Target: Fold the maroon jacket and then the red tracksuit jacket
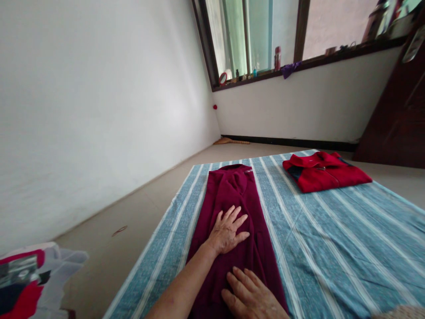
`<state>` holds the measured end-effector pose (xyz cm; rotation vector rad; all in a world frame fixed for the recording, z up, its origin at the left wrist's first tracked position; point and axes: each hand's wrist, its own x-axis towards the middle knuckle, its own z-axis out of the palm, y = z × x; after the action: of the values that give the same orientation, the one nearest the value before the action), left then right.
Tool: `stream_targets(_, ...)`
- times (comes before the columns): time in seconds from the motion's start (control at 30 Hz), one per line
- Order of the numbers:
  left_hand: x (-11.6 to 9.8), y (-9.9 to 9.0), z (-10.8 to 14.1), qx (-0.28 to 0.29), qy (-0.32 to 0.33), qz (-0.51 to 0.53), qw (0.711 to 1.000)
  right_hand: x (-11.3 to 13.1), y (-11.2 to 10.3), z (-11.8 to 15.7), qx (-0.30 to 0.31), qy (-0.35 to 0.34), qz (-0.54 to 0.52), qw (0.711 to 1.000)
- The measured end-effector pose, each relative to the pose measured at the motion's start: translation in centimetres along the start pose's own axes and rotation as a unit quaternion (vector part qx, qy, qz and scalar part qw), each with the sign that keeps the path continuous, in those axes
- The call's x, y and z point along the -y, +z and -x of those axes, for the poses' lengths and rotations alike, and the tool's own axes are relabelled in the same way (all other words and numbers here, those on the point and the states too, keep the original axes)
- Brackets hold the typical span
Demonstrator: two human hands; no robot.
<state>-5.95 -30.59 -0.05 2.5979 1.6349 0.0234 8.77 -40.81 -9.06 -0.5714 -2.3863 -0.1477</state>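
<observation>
A maroon garment (239, 195) lies lengthwise on a blue and white striped cloth (299, 248), its collar end pointing away from me. My left hand (227, 231) rests flat on the middle of the garment with its fingers spread. Nearer to me, my right hand (250, 293) lies on the lower part of the same garment, palm down, fingers stretched out. Neither hand grips any fabric. A folded red garment (327, 173) with dark patches and a zipper sits at the far right of the cloth.
At lower left, a translucent plastic container (61, 270) holds red and dark items. A windowsill (312, 62) carries a pink bottle (277, 58), a small red mirror (222, 79) and a purple cloth (290, 70). A dark door (392, 110) stands at the right; a broom (229, 141) lies on the floor.
</observation>
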Motion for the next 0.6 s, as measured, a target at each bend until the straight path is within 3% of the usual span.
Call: stream_targets(0.6, 0.11, 0.1, -0.04, -0.005, 0.003, 0.002, 1.0, 0.08, -0.27, -0.08, -0.005, -0.001, -0.003, 1.0)
